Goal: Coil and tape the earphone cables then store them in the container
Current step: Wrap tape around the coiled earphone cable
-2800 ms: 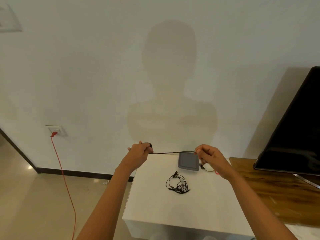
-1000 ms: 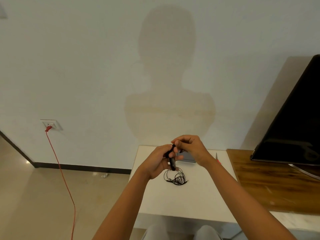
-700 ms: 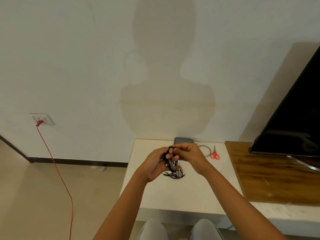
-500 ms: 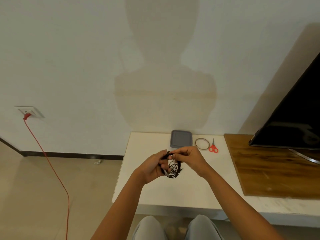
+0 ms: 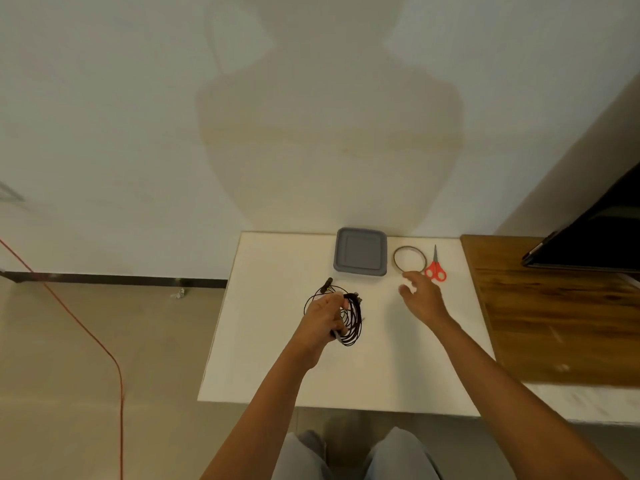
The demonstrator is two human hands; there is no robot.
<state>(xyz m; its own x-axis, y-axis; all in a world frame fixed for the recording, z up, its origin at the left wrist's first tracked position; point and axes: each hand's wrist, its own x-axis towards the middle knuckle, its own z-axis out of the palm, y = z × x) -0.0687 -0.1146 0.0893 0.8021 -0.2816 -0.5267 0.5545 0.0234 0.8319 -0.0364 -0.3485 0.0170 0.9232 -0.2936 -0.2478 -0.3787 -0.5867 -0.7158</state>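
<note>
Earphone cables (image 5: pixel 353 320) hang in black loops from my left hand (image 5: pixel 323 317), whose grip is clamped around the bundle just above the white worktop (image 5: pixel 270 341). One plug end (image 5: pixel 327 281) sticks out on the far side of that grip, and I cannot tell whether some of the tangle below belongs to a second set lying on the surface or to the one I hold. So the coiling looks done for at least this cable, though nothing binds it yet: I see no tape on the loops.

My right hand (image 5: pixel 420 299) is empty, fingers apart, reaching away from the coil toward the tape roll (image 5: pixel 409 258), which lies just beyond my fingertips. The red-handled scissors (image 5: pixel 435 268) lie right beside the roll, on its outer side. The grey container (image 5: pixel 360 251) sits beyond the coil, near the wall, and looks shut, its lid (image 5: pixel 360 249) on.

As I judge it, the taping is the step in hand. Left to do: pull and cut a strip, wrap it round the loops while my left grip keeps them together, open the container, and put the bundle inside.
</note>
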